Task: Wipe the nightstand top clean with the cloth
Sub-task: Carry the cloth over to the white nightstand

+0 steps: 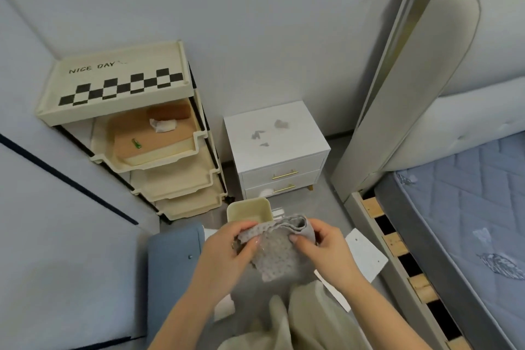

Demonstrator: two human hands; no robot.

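a: head view. what do the hands hold?

b: the left hand (227,247) and right hand (321,244) both pinch a grey dotted cloth (277,247), fingers closed on its folds, in front of the body.

a: and the target?

b: the small white two-drawer nightstand (287,162) stands well ahead, its top strewn with grey scraps (265,132).

a: risks?

b: a loosely bunched cloth could push scraps onto the floor.

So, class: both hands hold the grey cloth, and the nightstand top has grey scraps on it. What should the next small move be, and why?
Probably carry the cloth forward to the nightstand top. Both the left hand and the right hand grip it well short of the nightstand, and the grey scraps lie there untouched.
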